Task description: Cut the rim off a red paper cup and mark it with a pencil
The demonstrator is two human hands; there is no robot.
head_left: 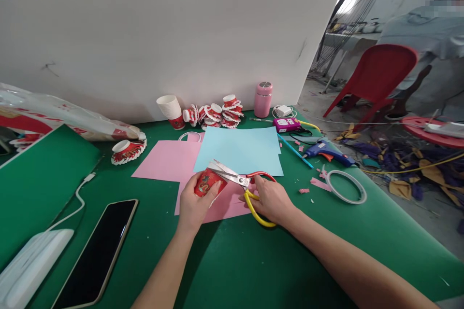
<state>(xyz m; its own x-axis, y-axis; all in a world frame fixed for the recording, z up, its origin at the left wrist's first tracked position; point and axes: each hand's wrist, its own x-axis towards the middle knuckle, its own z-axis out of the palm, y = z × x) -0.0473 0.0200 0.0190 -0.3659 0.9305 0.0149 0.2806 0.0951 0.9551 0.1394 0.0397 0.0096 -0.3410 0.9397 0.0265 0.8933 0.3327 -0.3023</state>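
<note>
My left hand (193,203) grips a red printed paper cup (208,183) over the pink paper. Scissors (242,181) with one red and one yellow handle are in my right hand (272,199), its fingers wrapped about the handles. Their parted blades reach the cup's upper edge; whether they have cut into it I cannot tell. Beneath and behind the hands lie pink paper sheets (165,160) and light blue sheets (241,149). Cut, fringed red cups (232,115) are piled at the back, beside a stack of uncut cups (169,106).
A phone (99,256), a white power bank (36,263) with cable and a green board (43,178) lie left. Rightward are a blue glue gun (331,153), a tape roll (346,187) and paper scraps. A pink flask (263,100) stands by the white panel (163,48). Someone sits beyond a red chair (377,75).
</note>
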